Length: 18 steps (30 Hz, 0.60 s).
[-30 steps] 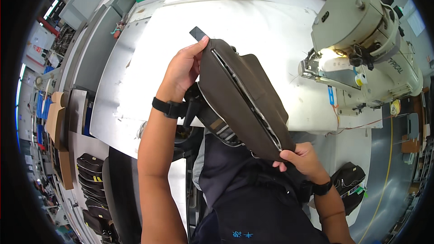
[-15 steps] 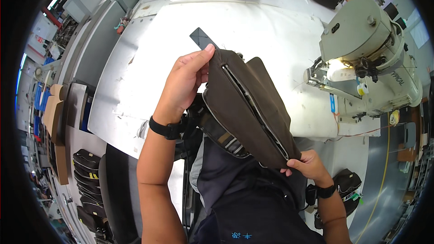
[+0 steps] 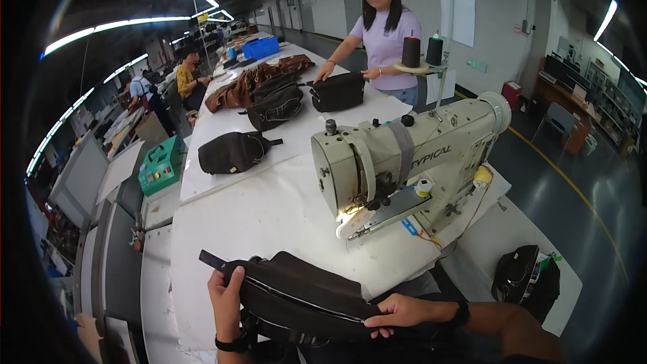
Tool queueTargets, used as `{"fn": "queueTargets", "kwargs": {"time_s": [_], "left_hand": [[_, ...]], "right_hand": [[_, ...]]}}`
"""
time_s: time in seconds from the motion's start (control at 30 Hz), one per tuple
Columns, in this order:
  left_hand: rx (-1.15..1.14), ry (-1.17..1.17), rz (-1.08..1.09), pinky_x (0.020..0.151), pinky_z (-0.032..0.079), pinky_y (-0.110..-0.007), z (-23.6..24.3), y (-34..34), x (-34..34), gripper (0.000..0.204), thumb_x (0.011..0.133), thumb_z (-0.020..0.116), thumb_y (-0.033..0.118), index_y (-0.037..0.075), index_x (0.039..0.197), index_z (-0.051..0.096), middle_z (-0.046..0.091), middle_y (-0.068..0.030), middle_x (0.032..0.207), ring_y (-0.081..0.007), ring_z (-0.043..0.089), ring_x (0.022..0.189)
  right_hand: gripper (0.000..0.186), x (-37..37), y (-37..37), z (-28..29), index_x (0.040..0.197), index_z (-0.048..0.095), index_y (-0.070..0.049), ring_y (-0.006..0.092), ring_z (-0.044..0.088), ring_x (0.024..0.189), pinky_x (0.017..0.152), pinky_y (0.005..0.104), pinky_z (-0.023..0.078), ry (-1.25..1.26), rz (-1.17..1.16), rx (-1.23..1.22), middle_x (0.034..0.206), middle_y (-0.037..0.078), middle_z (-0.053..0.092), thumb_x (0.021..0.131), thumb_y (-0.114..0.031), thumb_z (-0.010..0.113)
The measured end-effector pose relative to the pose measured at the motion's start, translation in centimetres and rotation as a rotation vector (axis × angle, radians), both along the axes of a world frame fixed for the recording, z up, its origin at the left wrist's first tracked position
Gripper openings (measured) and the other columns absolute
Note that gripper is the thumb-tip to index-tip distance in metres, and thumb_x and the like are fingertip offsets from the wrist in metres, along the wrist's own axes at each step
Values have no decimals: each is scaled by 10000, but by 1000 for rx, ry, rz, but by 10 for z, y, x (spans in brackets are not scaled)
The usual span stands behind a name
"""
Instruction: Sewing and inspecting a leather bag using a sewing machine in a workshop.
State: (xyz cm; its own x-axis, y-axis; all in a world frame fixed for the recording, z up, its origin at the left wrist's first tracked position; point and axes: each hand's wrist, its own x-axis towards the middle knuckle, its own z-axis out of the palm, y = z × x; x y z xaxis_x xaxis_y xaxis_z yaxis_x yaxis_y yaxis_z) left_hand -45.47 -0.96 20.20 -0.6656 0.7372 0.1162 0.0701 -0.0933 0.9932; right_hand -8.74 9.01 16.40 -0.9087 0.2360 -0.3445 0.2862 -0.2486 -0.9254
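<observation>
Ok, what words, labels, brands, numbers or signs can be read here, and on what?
Sewing machine: dark capital lettering on its side, legible but not copied here.
Green box: any markings too small to read.
Green wall sign: too small.
Bag near the green box: pale label, unreadable.
Held bag: no readable text.

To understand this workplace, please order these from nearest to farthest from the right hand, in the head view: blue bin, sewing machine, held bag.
1. Held bag, in the right hand.
2. Sewing machine, ahead.
3. Blue bin, far off, upper left.
</observation>
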Motion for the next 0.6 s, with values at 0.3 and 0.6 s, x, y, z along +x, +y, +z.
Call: {"fn": "queueTargets", "kwargs": {"time_s": [0.3,0.6], "left_hand": [[-443,203,-136,823,518,-312,-13,30,-101,535,1068,491,505,20,1230,646,698,-73,1078,-159,634,926],[-1139,799,-106,1174,105,-718,-112,-40,-100,889,994,485,615,77,1636,188,119,-227,1701,-410,75,1577]], "right_hand": [[411,-82,38,-22,912,711,-18,57,617,637,593,209,492,111,-174,-3,790,15,713,1034,-404,636],[409,-55,66,-84,1045,710,24,106,633,740,714,260,530,383,-326,15,856,27,705,1072,-360,574]]}}
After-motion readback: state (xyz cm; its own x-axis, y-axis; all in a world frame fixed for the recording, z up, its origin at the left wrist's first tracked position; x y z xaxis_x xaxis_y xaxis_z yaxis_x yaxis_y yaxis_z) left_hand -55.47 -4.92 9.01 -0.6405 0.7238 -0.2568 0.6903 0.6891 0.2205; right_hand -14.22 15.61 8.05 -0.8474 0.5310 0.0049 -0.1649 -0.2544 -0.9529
